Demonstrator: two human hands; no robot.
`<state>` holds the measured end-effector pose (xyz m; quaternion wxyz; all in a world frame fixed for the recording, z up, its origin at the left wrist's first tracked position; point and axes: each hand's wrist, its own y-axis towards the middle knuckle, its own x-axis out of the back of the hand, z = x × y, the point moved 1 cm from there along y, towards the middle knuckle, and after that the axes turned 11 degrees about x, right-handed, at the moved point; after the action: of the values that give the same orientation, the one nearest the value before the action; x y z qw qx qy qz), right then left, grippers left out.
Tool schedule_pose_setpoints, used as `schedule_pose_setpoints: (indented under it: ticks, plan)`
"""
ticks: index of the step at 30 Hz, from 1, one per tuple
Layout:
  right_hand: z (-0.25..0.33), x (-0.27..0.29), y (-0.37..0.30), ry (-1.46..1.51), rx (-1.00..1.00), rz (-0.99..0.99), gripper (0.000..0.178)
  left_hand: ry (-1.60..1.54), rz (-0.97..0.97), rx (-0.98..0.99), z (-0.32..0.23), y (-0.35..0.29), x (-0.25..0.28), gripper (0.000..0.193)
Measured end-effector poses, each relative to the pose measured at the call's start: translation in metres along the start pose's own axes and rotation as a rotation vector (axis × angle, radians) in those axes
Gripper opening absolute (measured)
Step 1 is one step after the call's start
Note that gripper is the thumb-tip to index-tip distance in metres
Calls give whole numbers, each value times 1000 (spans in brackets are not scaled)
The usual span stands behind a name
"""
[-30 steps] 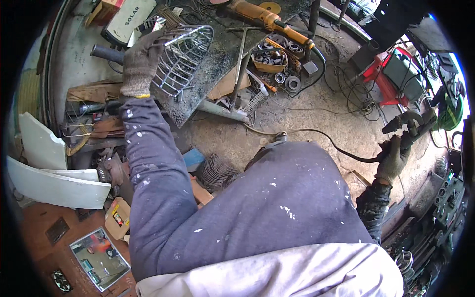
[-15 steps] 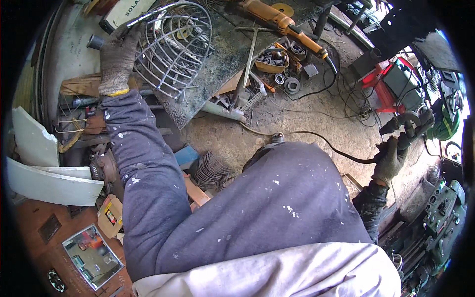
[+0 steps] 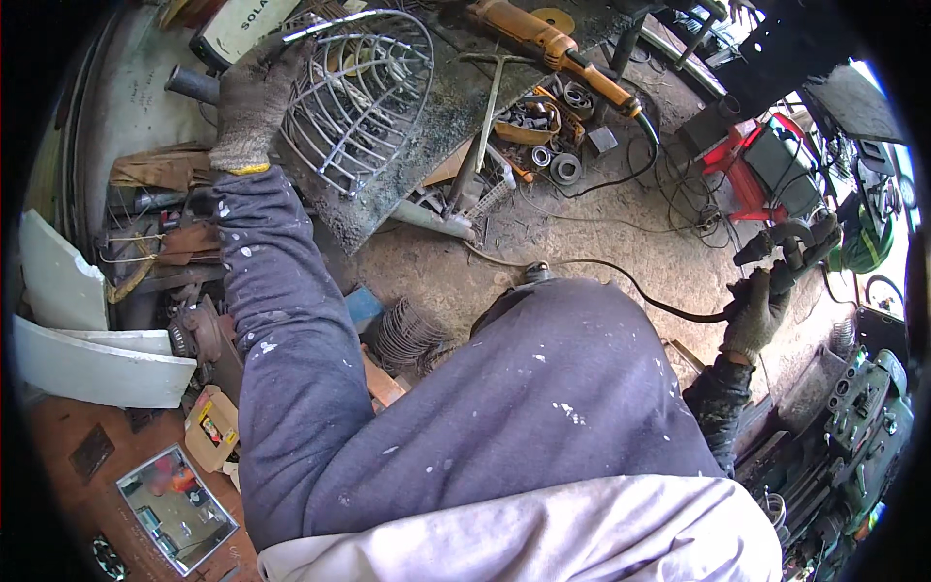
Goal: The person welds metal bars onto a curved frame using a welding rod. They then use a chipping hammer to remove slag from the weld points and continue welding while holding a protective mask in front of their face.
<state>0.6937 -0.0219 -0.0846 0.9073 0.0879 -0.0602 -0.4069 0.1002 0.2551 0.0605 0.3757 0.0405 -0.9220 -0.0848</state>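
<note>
My left hand [image 3: 254,107], in a grey knitted glove with a yellow cuff edge, is closed on the rim of a rounded cage of welded metal rods [image 3: 364,107]. The cage rests tilted on the corner of a dark, gritty metal table [image 3: 351,218]. Beside the left wrist, a short dark pipe [image 3: 192,84] sticks out. Out at the far right, my gloved right hand [image 3: 758,315] is wrapped round a dark clamp-like tool [image 3: 795,254] with a curved jaw. A thick black cable [image 3: 645,293] runs to that hand. Its fingertips are partly hidden.
An orange angle grinder [image 3: 553,48] and a T-shaped metal piece [image 3: 493,97] lie on the table. Boxes of metal parts [image 3: 529,121], ring-shaped pieces [image 3: 566,169] and loose cables cover the floor beyond. A red-framed machine [image 3: 752,175] stands right. A wire coil [image 3: 405,330] lies near my knee.
My left hand and the cage have shifted slightly right in the picture, the cage tilting a little. The right hand and its tool sit slightly further left, both grips unchanged.
</note>
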Motion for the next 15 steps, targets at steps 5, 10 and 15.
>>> schedule_pose_setpoints:
  ticks: [5, 10, 15]
  plan:
    - [-10, 10, -1, 13, -21, -19, 34, 28, 17, -17, 5, -5, -28, 36]
    - [0, 2, -5, -5, -34, -41, 29, 186, -100, -49, 22, -4, -32, 36]
    - [-2, 5, -4, -37, -31, -31, 30, -116, -3, 98, 34, -11, -32, 47]
